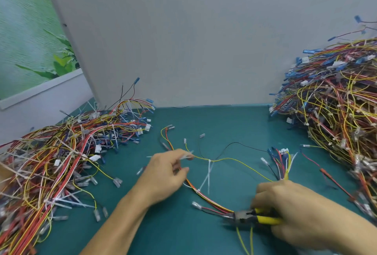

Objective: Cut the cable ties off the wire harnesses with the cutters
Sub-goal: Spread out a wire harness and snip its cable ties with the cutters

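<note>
The left heap (67, 152) of harnesses is lying piled along the near left of the desk (224, 124), pushed away from the middle where I am working one piece. Long white tie tails are sticking out of it, but I cannot tell whether it is the finished lot or the waiting one.

Next, my left hand (165, 175) is hovering low over the desk, with thumb and forefinger pinching a white tie strip (186, 156). The view is blurring there, so I am only guessing that the strip is a loose piece and not one fastened round the wires.

The two hands are working well apart, and the harness (214, 202) is lying spread on the desk between them. Its yellow wire is arching across while the red and orange wires are running down toward the right. Two cable ties (209, 162) are showing on it, tails trailing toward me. I judge it is lying drawn out like this so that each tie stands clear of the next.

Lower right, my right hand (295, 214) is wrapping round the yellow handles of the cutters (251, 217). Their nose is pointing left, right at the red bundle near the desk surface. I cannot make out how the jaws stand. I judge that a tie is being lined up there, and the risk is nicking the insulation.

The right heap (336, 101) is rising against the grey partition (183, 40).
</note>
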A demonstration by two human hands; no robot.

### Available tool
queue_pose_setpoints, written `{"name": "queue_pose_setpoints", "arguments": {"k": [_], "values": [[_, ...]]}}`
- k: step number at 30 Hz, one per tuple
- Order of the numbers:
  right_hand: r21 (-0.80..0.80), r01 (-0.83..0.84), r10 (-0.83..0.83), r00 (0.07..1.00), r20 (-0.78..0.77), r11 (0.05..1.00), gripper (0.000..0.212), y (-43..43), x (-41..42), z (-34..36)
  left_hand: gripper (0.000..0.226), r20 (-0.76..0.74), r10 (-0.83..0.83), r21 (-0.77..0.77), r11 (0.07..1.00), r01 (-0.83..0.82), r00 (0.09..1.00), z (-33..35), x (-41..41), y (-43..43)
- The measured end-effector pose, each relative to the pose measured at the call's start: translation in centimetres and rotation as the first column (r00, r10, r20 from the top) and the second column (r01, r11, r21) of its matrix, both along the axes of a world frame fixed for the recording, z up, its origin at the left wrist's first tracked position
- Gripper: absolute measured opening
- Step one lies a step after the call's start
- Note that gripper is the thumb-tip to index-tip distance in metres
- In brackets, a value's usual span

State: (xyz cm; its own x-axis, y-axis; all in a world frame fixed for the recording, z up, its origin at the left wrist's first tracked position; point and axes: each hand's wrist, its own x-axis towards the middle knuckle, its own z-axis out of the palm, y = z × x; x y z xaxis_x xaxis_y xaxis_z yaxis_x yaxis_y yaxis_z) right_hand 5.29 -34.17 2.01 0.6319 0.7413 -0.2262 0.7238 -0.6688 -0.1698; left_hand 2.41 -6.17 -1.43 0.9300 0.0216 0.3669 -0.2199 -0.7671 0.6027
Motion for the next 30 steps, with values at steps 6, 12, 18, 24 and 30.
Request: {"name": "queue_pose_setpoints", "arguments": {"k": [6,12,18,24,30], "values": [[-0.044,0.107,-0.108,0.994,-0.013,0.993,0.017,-1.0,0.5,0.7,0.018,-0.148,-0.104,0.115,0.986,0.122,0.983,-0.9,0.1,-1.6],[0.151,0.172,-0.183,0.981,0.063,0.973,0.024,-0.6,0.8,-0.6,0.019,0.046,-0.187,0.223,0.96,0.172,0.981,-0.1,-0.3,-2.9],[0.107,0.214,-0.222,0.973,0.065,0.971,0.034,-0.6,0.5,-0.8,0.031,-0.076,-0.26,0.246,0.931,0.271,0.963,-0.7,-0.2,-5.0],[0.122,0.205,-0.213,0.976,0.053,0.971,0.042,-0.6,0.4,-1.1,0.036,-0.312,-0.307,0.153,0.918,0.366,0.899,0.1,-0.4,-3.6],[0.179,0.184,-0.197,0.979,0.058,0.967,0.041,-0.2,0.3,-1.1,0.012,-0.32,-0.291,0.151,0.924,0.352,0.901,0.0,-0.1,-3.4]]}}
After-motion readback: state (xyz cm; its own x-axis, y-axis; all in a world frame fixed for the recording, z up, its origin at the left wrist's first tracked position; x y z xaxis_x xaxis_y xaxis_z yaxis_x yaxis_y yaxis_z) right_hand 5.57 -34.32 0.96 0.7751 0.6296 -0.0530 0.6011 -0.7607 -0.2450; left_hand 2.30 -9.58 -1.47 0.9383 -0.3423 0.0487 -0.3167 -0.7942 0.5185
